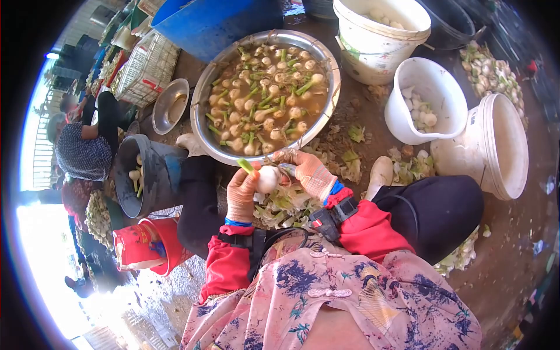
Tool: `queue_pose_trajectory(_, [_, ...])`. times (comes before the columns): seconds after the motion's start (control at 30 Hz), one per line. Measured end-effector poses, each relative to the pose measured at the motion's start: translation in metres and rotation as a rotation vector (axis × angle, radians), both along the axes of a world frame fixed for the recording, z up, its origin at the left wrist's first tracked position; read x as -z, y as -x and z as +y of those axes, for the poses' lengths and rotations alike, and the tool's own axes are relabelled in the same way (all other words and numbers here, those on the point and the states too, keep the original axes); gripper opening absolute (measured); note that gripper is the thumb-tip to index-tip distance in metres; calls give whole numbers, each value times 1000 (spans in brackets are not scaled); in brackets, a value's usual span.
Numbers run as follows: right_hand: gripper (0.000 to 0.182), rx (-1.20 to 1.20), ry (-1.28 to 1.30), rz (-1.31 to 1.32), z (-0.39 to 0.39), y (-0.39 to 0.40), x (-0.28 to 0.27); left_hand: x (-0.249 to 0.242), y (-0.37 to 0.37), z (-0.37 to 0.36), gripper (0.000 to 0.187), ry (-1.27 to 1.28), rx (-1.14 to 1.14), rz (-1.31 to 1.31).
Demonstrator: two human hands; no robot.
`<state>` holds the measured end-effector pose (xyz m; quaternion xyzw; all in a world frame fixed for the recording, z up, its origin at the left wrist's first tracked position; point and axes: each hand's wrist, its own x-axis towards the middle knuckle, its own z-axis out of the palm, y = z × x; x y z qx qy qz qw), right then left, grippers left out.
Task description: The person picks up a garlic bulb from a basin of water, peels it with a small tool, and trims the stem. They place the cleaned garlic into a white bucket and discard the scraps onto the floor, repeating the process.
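My left hand point(241, 195), wrapped in tan tape or a glove, grips a white bulb point(268, 179) whose short green stem sticks up past the thumb. Close against the bulb's right side is my right hand point(313, 173), its fingers closed round a small tool point(287, 168) that is mostly hidden. Just beyond both hands, a wide metal basin point(198, 125) holds brown water with many floating bulbs and cut stems. Pale peelings point(283, 205) lie on the ground beneath the hands.
White buckets point(373, 58) stand beyond and to the right, one tipped over point(466, 153). A dark bucket point(157, 172) and a red bucket point(169, 251) are at left, near a small metal bowl point(160, 111). Another person point(84, 151) sits far left. Bulbs point(493, 76) are heaped at far right.
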<state>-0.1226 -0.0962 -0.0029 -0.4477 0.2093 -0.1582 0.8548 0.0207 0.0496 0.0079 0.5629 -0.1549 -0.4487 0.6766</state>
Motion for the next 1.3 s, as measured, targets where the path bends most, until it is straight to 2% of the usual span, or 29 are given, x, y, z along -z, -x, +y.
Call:
queue_pose_trajectory(0.03, [26,-21,-210,-56,-1,2,-7,3,-1,1,27,48,-82,93])
queue_pose_trajectory(0.07, [28,7,-344,-90,-1,2,-21,4,-3,4,26,47,-103,121])
queue_pose_trajectory(0.1, [28,4,-343,-92,-1,2,-20,4,-6,6,26,46,-124,149])
queue_pose_trajectory(0.17, [21,30,-493,-293,-6,5,-23,8,-11,8,27,101,-146,197])
queue_pose_trajectory(0.23, [21,54,-507,-322,-15,10,-28,11,-13,13,29,157,-175,243])
queue_pose_trajectory(0.3, [22,203,-545,-402,-26,18,-43,0,-9,11,30,212,-335,611])
queue_pose_trajectory(0.33, [26,193,-544,-521,-34,24,-40,0,-11,11,33,228,-368,634])
queue_pose_trajectory(0.37, [29,396,-44,-270,-37,26,-37,3,-15,13,33,230,-376,631])
queue_pose_trajectory(0.43, [31,292,-510,-586,-52,40,-36,10,-26,18,35,366,-376,823])
queue_pose_trajectory(0.47, [30,337,-475,-525,-52,39,-29,4,-25,15,35,329,-445,818])
queue_pose_trajectory(0.5, [25,238,-562,-521,-54,39,-21,0,-26,14,35,330,-450,815])
queue_pose_trajectory(0.57, [22,84,-350,-303,-43,34,-7,-2,-28,13,35,316,-444,821])
queue_pose_trajectory(0.63, [22,-183,-11,31,-29,31,10,-6,-40,17,40,352,-396,845])
queue_pose_trajectory(0.7, [26,-279,690,139,-10,21,37,-22,-72,19,52,393,-451,683])
queue_pose_trajectory(0.77, [32,-520,773,269,-3,14,56,-21,-131,22,67,178,-585,-403])
queue_pose_trajectory(0.83, [33,-578,654,492,-1,10,62,-101,-177,19,75,730,-852,493])
queue_pose_trajectory(0.9, [37,-569,616,544,-11,3,63,-128,-181,-12,74,659,-913,510])
queue_pose_trajectory(0.93, [37,-554,612,543,-14,3,64,-118,-185,-25,70,615,-698,412])
queue_pose_trajectory(1.0, [32,-473,426,686,-25,4,33,-87,-181,-65,58,516,-286,235])
queue_pose_trajectory(1.03, [32,-459,427,688,-25,3,45,-69,-167,-98,51,465,-89,158])
queue_pose_trajectory(1.1, [30,-147,520,579,-18,1,82,-15,-153,-160,38,94,47,74])
queue_pose_trajectory(1.17, [27,-150,409,665,-30,3,64,-8,-92,-222,40,-105,133,281])
queue_pose_trajectory(1.23, [27,-13,454,645,-27,2,91,43,-80,-276,53,-236,232,193])
queue_pose_trajectory(1.27, [26,-6,426,642,-32,4,88,57,-69,-301,58,-283,271,85])
queue_pose_trajectory(1.3, [25,110,405,579,-33,2,94,65,-58,-324,64,-330,311,-24])
